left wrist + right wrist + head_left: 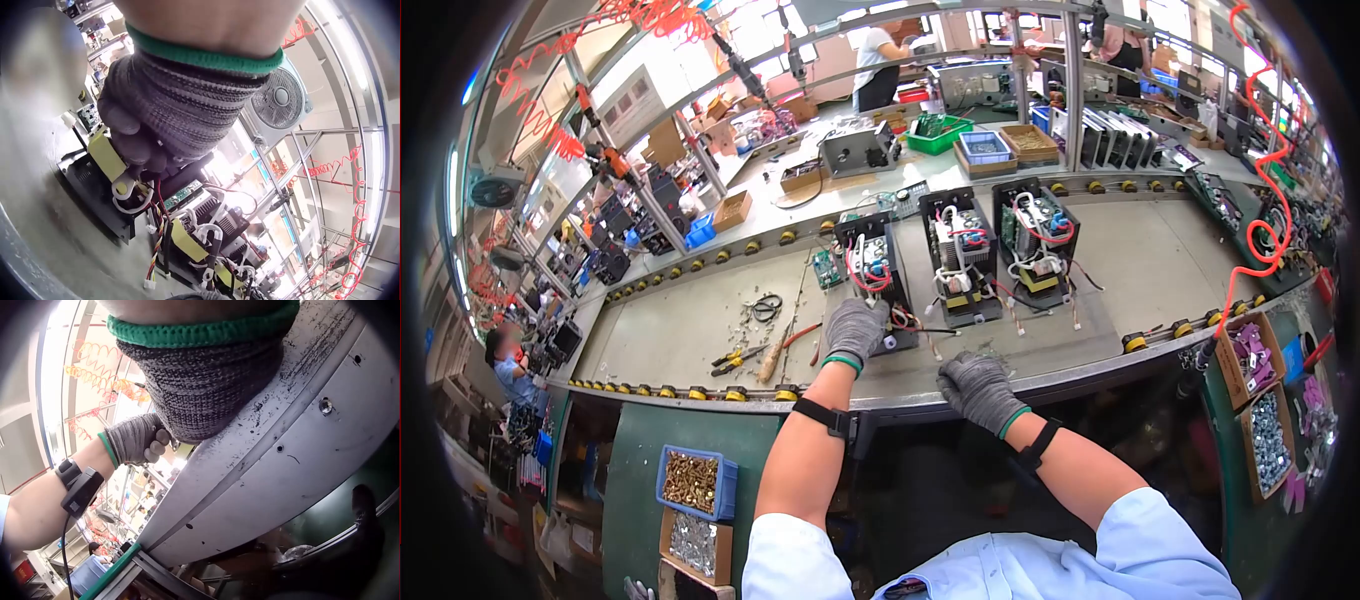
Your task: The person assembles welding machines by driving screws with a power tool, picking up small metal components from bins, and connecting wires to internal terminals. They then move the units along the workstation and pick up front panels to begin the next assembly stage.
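Note:
Three open black electronics units stand side by side on the grey bench, with wires and yellow-taped coils showing inside. My gloved left hand grips the near end of the leftmost unit. In the left wrist view the fingers of the left hand curl over the leftmost unit beside a yellow coil and red and white wires. My gloved right hand rests on the bench's front edge and holds nothing. The right wrist view shows the right hand lying on the metal edge. The middle unit and the right unit are untouched.
Pliers, a wooden-handled screwdriver and a small green board lie left of my left hand. Bins of screws hang below the bench at left and stand at right. A red coiled hose hangs at right. Other workers stand behind.

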`<state>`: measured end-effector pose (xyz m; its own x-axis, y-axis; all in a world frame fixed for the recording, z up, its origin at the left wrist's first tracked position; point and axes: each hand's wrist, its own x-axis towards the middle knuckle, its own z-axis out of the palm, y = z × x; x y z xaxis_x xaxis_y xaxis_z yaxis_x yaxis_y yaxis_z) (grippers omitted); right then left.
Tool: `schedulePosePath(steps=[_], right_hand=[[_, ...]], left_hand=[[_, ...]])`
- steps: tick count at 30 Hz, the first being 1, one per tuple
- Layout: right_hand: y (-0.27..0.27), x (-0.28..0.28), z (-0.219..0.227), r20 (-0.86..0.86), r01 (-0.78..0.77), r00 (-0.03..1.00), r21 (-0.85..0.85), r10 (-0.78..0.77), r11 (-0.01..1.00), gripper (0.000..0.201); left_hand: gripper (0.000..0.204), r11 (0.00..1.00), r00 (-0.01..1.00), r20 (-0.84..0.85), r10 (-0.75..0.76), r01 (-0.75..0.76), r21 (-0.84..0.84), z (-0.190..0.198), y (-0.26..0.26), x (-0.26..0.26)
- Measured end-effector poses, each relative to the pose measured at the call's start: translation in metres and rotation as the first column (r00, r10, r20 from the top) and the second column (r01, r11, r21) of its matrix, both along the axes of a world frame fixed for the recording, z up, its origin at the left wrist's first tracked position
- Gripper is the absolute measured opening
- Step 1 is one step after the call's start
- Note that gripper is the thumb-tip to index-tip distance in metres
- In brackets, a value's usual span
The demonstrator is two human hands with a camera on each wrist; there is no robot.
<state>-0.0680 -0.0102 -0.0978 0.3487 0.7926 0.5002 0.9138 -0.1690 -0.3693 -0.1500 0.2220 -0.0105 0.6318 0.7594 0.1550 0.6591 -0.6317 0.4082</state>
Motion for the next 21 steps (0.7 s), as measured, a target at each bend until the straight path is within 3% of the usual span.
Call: schedulePosePath(steps=[1,2,3,5,7,9,13,15,17,18,19,21], right_hand=[[0.0,0.0,0.001,0.004,0.012,1.0,0.003,-0.012,1.0,0.014],[0.0,0.0,0.002,-0.001,0.008,1.0,-0.003,-0.008,1.0,0.014],[0.0,0.0,0.002,-0.006,0.002,1.0,-0.009,-0.002,1.0,0.015],[0.0,0.0,0.001,-0.007,0.003,1.0,-0.001,-0.003,1.0,0.015],[0.0,0.0,0.0,-0.015,0.002,1.0,0.007,-0.002,1.0,0.014],[0.001,0.0,-0.002,-0.011,-0.004,1.0,0.035,0.004,0.999,0.014],[-0.008,0.002,0.006,-0.043,-0.029,0.999,0.029,0.03,0.999,0.014],[-0.022,0.008,0.019,-0.221,-0.154,0.956,0.184,0.194,0.971,0.013],[-0.051,0.039,0.045,-0.117,-0.079,0.988,0.189,0.102,0.979,0.014],[-0.065,0.055,0.049,0.118,0.225,0.965,0.094,-0.235,0.97,0.015],[-0.075,0.09,0.046,-0.09,0.228,0.973,0.26,-0.212,0.938,0.02],[-0.089,0.13,0.084,-0.19,0.391,0.916,0.217,-0.355,0.894,0.026]], left_hand=[[0.047,0.998,0.998,-0.062,-0.024,0.027,0.05,-0.004,0.008,0.0],[0.04,0.959,0.961,-0.222,-0.163,0.207,0.192,-0.016,0.023,-0.002],[0.04,0.959,0.961,-0.22,-0.168,0.211,0.192,-0.014,0.02,-0.005],[0.038,0.981,0.975,-0.11,-0.192,0.195,0.012,-0.013,0.013,-0.012],[0.041,0.992,0.988,-0.102,-0.117,0.121,0.027,-0.024,0.001,-0.015],[0.042,0.991,0.999,0.008,-0.05,0.049,0.127,-0.031,-0.011,-0.02],[0.035,0.942,0.968,0.082,-0.239,0.211,0.261,-0.049,-0.003,-0.028],[0.029,0.955,0.959,0.157,-0.236,0.199,0.222,-0.049,-0.004,-0.026],[0.023,0.971,0.954,0.215,-0.21,0.177,0.163,-0.047,-0.002,-0.022],[0.02,0.966,0.948,0.219,-0.231,0.197,0.165,-0.046,-0.001,-0.022],[0.018,0.963,0.943,0.223,-0.247,0.213,0.165,-0.047,-0.001,-0.024],[0.017,0.958,0.935,0.242,-0.259,0.218,0.186,-0.044,-0.001,-0.016]])
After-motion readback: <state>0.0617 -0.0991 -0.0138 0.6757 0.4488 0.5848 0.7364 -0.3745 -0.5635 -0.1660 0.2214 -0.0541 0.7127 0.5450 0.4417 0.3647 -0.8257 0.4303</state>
